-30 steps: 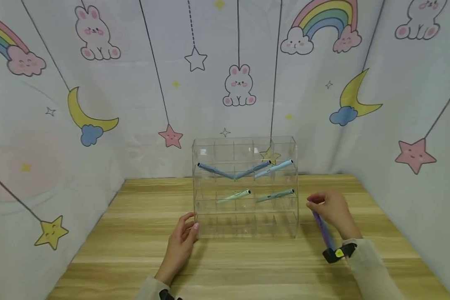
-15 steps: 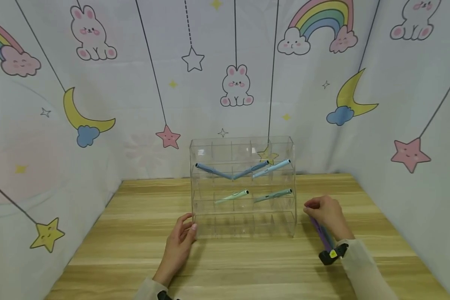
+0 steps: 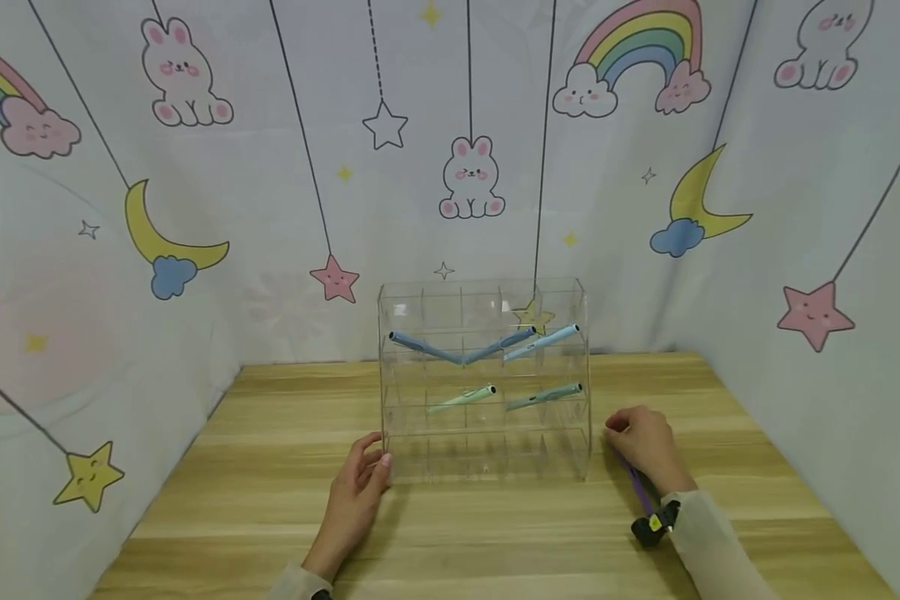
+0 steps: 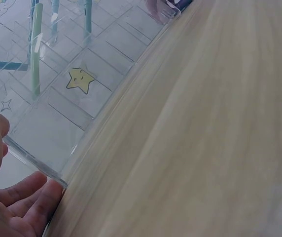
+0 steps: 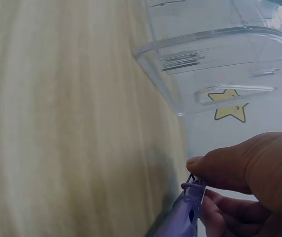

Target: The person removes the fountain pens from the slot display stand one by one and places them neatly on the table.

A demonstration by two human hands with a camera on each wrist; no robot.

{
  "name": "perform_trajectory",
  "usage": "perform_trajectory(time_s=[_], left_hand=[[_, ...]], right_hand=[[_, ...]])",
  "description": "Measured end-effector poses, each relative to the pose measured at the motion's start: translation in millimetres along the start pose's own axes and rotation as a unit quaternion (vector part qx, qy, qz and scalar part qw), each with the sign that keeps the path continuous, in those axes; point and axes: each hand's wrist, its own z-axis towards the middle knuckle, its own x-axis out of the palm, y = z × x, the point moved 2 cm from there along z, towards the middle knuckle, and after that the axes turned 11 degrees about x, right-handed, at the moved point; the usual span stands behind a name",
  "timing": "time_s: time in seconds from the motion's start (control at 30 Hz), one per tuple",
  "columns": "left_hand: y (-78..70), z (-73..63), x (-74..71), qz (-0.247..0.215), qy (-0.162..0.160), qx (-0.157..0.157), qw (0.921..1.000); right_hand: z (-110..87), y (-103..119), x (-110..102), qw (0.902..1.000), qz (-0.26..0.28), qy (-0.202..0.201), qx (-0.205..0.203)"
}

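My left hand (image 3: 355,493) rests at the lower left side of a clear acrylic pen rack (image 3: 450,460), fingers touching its edge. In the left wrist view the fingertips (image 4: 50,195) lie right at the bottom corner. Just off the rack's right side, my right hand (image 3: 645,446) pinches a purple pen (image 5: 180,217) between thumb and fingers, near its clip end. The pen slants back toward the wrist. Two blue pens (image 3: 423,347), a light blue pen (image 3: 542,342), a pale green pen (image 3: 461,400) and a grey-green pen (image 3: 546,396) lie slanted in the rack.
The rack stands on a wood-grain table (image 3: 495,533). A white backdrop (image 3: 292,192) printed with rabbits, stars and moons encloses the back and sides. A small black wrist camera (image 3: 648,529) sits by the right sleeve.
My right hand, holding the purple pen, has come slightly lower and nearer the front of the table. My left hand stays at the rack; the head view has shifted a little.
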Motion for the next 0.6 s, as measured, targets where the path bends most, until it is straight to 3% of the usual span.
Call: perform_trajectory(time_s=[0.2,0.4,0.6], left_hand=[[1.5,-1.5,-0.6,0.004,-0.007,-0.010,0.9999],[-1.0,-1.3,-0.1,-0.001,-0.008,0.000,1.0000],[-0.5,-0.7,1.2,-0.003,-0.009,-0.003,1.0000]], right_hand=[[0.7,0,7,0.9998,-0.015,-0.004,-0.012],[-1.7,5,4,0.9998,-0.017,0.000,-0.006],[-14.0,27,-23,0.9962,0.046,-0.071,-0.017]])
